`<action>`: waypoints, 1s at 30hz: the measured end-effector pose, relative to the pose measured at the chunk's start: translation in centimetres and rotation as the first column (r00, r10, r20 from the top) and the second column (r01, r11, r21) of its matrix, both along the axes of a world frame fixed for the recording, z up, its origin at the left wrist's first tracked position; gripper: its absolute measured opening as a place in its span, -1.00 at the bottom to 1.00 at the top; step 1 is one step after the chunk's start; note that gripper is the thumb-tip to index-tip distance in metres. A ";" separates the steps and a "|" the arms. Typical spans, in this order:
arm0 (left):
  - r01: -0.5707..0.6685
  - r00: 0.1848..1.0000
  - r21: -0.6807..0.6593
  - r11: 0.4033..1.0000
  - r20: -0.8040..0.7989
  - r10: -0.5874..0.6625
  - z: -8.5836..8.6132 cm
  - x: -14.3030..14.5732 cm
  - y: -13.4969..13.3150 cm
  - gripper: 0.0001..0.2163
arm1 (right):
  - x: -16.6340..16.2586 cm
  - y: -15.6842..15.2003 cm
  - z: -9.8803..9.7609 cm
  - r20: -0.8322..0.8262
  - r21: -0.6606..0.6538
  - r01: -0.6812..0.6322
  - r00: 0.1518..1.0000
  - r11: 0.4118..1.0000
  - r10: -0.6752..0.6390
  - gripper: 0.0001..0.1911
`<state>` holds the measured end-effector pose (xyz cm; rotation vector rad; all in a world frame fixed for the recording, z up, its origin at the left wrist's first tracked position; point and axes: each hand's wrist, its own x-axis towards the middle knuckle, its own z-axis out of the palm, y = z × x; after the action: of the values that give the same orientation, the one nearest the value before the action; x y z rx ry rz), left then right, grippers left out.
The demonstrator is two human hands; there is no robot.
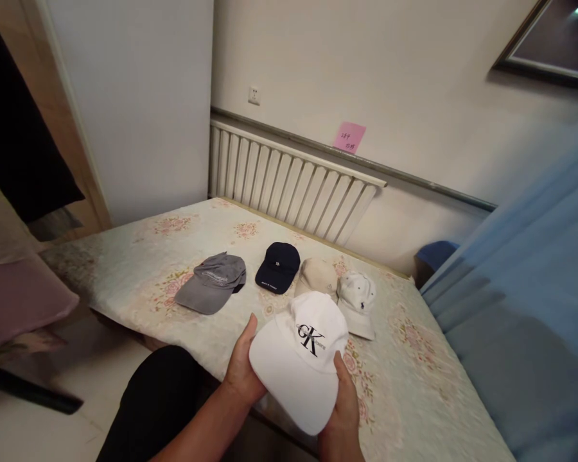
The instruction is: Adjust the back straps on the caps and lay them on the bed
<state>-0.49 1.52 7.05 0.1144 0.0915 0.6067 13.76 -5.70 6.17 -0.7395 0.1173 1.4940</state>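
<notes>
A white baseball cap (293, 378) with black lettering on its front is held above the near edge of the bed, its brim toward me. My left hand (243, 362) grips the brim's left side, with the thumb pointing up. At the cap's right side, my right hand (344, 401) holds on with the thumb on top and the other fingers hidden beneath. Behind it on the bed lie a grey cap (212, 282), a navy cap (278, 266), a beige cap (318, 276) partly covered by the held one, and another white cap (357, 301) with a small dark logo.
The caps lie on a bed with a floral cover (414, 391). A white radiator (289, 183) and wall stand behind it. Blue curtain (515, 276) hangs at the right. My knee (158, 391) is at the near left, by a pink-covered seat (24, 301).
</notes>
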 end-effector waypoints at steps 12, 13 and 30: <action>0.091 0.996 0.009 0.996 -0.013 -0.091 -0.6 0.5 -0.2 -0.32 | 0.1 -0.4 0.5 0.053 0.056 -0.136 0.990 0.989 0.133 -0.42; 0.096 0.995 0.010 0.995 -0.011 -0.096 -0.7 0.6 -0.2 -0.32 | 0.0 -0.5 0.6 0.058 0.062 -0.146 0.988 0.987 0.142 -0.40; 0.180 0.984 0.058 0.982 0.009 -0.180 0.1 1.6 -1.3 -0.45 | -0.8 -1.9 1.8 0.359 0.160 0.094 0.922 0.983 -0.147 -0.14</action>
<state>1.10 0.25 7.18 0.1716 0.0495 0.4294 12.94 -7.57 7.94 -0.8709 -0.2236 1.2087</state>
